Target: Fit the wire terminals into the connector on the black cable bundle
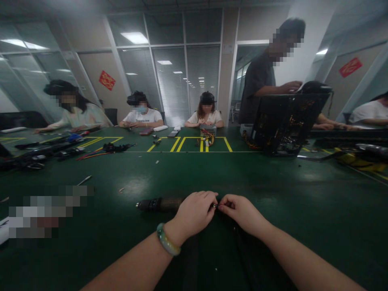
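Note:
A long dark cylindrical piece (163,204) with a ringed collar and a small silvery tip lies on the green table, its tip pointing left. My left hand (195,212), with a green bangle (168,239) at the wrist, is closed over its right part. Opposite, my right hand (239,212) is closed in a pinch, thumb against forefinger, close to the left fingertips. A tiny shiny part (215,206) shows between the two hands. What the right fingers hold is too small and dark to make out. Dark strips run toward me below the hands.
Across the green table (188,173) sit several people; one stands beside an open black computer case (285,125) at right. Cable bundles (112,147) and black parts (39,151) lie at left. A power supply with coloured wires (207,135) stands far ahead. A blurred-out item (45,212) lies left.

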{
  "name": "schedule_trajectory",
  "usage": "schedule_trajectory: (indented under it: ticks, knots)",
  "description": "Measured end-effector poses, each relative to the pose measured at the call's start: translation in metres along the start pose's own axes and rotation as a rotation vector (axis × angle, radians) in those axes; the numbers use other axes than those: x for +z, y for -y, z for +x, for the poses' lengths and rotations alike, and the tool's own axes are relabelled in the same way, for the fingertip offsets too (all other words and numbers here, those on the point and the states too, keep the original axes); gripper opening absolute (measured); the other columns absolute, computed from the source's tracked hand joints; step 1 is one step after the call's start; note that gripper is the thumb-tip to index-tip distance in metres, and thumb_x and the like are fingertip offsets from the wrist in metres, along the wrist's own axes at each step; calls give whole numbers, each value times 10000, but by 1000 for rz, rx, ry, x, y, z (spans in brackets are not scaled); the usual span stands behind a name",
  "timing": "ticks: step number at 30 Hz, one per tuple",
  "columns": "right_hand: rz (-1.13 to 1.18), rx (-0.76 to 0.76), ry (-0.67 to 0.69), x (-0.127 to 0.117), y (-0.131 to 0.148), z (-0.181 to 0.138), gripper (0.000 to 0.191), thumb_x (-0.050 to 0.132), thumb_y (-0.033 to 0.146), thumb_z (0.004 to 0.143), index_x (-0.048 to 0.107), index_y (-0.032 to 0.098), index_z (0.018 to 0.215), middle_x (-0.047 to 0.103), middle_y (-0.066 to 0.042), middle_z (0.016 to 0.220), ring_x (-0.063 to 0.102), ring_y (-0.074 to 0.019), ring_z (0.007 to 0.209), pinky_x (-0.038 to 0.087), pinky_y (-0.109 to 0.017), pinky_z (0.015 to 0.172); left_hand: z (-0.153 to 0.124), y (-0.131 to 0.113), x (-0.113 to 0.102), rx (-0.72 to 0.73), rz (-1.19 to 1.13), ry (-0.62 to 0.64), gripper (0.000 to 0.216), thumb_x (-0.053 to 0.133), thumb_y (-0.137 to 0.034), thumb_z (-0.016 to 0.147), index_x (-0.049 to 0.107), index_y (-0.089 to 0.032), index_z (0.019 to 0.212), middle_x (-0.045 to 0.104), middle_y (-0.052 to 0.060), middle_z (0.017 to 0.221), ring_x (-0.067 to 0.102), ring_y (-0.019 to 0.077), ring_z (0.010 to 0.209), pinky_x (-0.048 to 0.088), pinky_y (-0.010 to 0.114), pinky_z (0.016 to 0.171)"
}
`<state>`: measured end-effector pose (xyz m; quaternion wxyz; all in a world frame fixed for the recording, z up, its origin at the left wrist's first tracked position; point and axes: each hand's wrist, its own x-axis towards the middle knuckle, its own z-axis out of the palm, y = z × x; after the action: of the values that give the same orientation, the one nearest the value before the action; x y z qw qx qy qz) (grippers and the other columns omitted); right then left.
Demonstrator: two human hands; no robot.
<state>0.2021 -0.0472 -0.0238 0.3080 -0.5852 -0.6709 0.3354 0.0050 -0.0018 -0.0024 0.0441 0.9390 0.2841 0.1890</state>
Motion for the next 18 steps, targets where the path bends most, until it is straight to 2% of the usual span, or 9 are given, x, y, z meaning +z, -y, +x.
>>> schedule_trajectory:
  ticks: [8,13,18]
  knots:
    - [-24,7,-1,-2,5,-2,126,585,312,894,679,229,881,691,26,817,625,-154,732,408,-227,612,1,-1,-1,23,-44,4,113,540,-130,856,554,-212,932,603,16,1241,587,205,1072,464,377,921]
    - [5,12,-4,-1,4,-1,142,579,309,897,673,209,865,685,19,806,617,-150,736,410,-222,626,-1,0,-1,-17,-46,-24,178,595,-193,831,542,-214,1000,567,40,1292,569,218,1119,467,387,939]
    - [6,20,-1,-2,4,-1,137,583,310,894,675,209,875,686,14,817,619,-152,736,414,-224,622,-1,1,1,-7,-50,-28,103,567,-180,850,554,-210,947,599,27,1244,588,215,1080,472,397,928]
